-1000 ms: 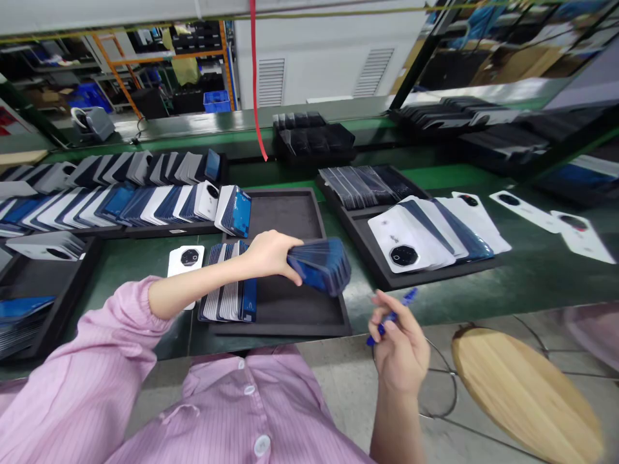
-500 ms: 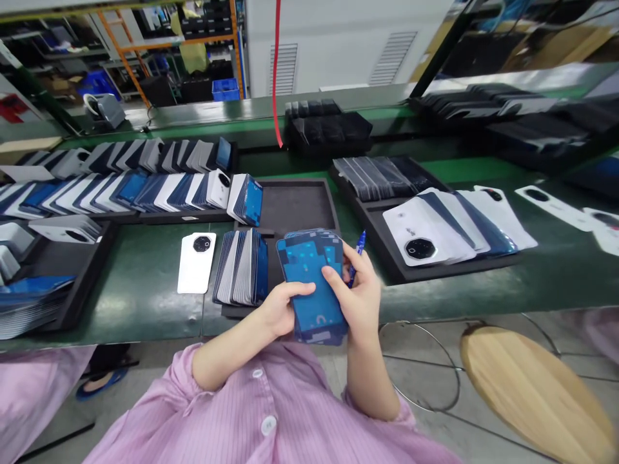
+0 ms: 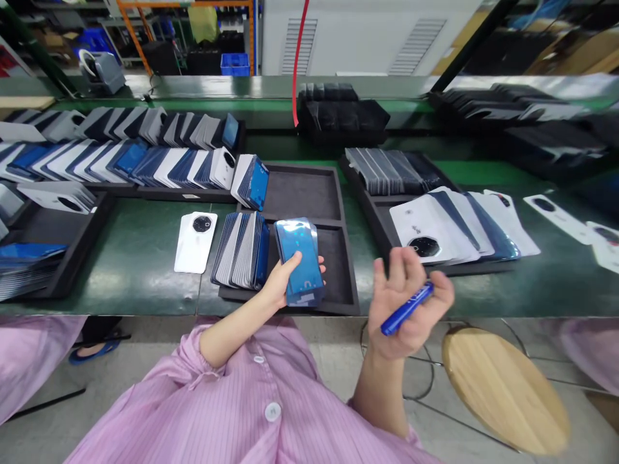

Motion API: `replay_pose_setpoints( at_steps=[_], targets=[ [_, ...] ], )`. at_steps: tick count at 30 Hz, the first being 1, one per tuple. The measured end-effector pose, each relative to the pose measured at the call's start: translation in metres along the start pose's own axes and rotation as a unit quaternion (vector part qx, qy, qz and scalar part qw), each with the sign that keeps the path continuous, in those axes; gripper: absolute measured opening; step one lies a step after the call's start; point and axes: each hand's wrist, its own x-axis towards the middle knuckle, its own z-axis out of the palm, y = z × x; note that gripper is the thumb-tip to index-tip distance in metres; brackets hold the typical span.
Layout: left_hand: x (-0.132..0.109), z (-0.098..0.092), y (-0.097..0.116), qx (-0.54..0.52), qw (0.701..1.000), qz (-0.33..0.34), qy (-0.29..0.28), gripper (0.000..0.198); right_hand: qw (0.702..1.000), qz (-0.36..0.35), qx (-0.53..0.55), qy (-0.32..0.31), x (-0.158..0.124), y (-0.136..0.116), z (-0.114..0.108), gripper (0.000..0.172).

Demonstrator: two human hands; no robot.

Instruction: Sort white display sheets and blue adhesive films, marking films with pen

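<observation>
In the centre of the frame, the left hand [image 3: 280, 278] grips a small stack of blue panels [image 3: 310, 263], thumb on top, over the lower compartment of a black tray [image 3: 338, 258]. The right hand [image 3: 393, 296], right of centre and lower down, is palm up with fingers partly spread, holding a blue marker [image 3: 407, 310] across the palm. Just left of the blue panels, a packed row of panels [image 3: 239, 251] leans in the tray. Farther left, white covers [image 3: 193, 246] (the top one has a round black camera patch) lie on the green tabletop [image 3: 140, 258]. A wooden stool [image 3: 503, 386] stands at lower right.
</observation>
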Motion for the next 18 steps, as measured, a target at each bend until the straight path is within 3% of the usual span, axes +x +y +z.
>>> replay_pose_setpoints(
  at_steps=[2,3,5,9,13,18],
  targets=[
    [0.002,-0.001,0.002,-0.004,1.0,-0.004,0.01,0.031,0.99,0.06,0.065,-0.113,-0.015,0.0,-0.007,0.077],
    [0.003,-0.002,0.003,-0.004,1.0,-0.011,0.012,0.032,0.981,0.088,0.083,-0.152,-0.024,0.0,-0.008,0.068],
    [0.003,-0.004,0.004,-0.005,1.0,-0.022,0.015,0.032,0.969,0.133,0.096,-0.186,-0.039,0.001,-0.005,0.053],
    [0.001,-0.005,0.004,-0.009,1.0,-0.017,0.023,0.028,0.969,0.187,0.075,-0.143,-0.049,0.007,0.012,0.055],
    [0.0,-0.004,0.001,-0.012,1.0,-0.003,0.028,0.027,0.964,0.223,0.013,-0.147,-0.043,0.019,0.017,0.04],
    [0.004,-0.004,0.0,-0.015,0.999,-0.012,0.026,0.05,0.961,0.228,-0.06,-0.148,-0.045,0.028,0.017,0.033]
  ],
)
